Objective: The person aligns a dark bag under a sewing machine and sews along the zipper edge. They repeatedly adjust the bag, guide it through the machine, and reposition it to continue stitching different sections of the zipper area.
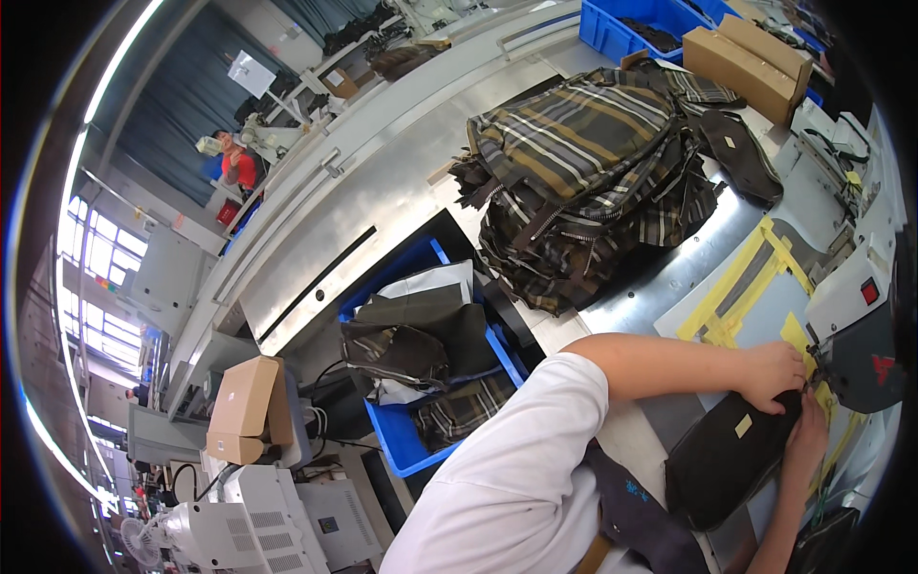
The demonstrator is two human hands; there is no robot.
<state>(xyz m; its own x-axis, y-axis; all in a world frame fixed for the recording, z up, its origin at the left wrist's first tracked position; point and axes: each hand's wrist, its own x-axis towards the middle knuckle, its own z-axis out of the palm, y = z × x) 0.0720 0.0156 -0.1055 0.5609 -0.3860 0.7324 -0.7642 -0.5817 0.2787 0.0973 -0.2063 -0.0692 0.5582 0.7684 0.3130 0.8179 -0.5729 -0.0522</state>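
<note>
We have the dark piece [719,464] at the lower right of the frame, lying flat with a small pale tag [744,427] on its upper face; its top end sits just beside the dark front of the sewing machine [851,320] at the right edge. Our left hand [773,376] lies over that top end, fingers bent and close together, the thumb down on the fabric; we cannot tell whether it pinches the piece or only presses it. Our right hand [811,435] is at the piece's right edge, fingers nearly straight and pointing up the frame; its grip is hidden from us, so we cannot tell how far it is closed.

Above our hands, yellow tape [737,287] borders a pale sheet; our white sleeve [512,459] fills the lower middle. In the upper middle we see a heap of plaid bags [583,158] on the metal table [320,244], with a dark pouch [741,158] at its right; a carton [741,72] and a blue crate [617,33] stand at the upper right. Left of our sleeve, a blue bin [397,445] holds folded dark and plaid fabric; farther left stands an open brown box [251,409]; a person in red [244,170] is at the upper left.
</note>
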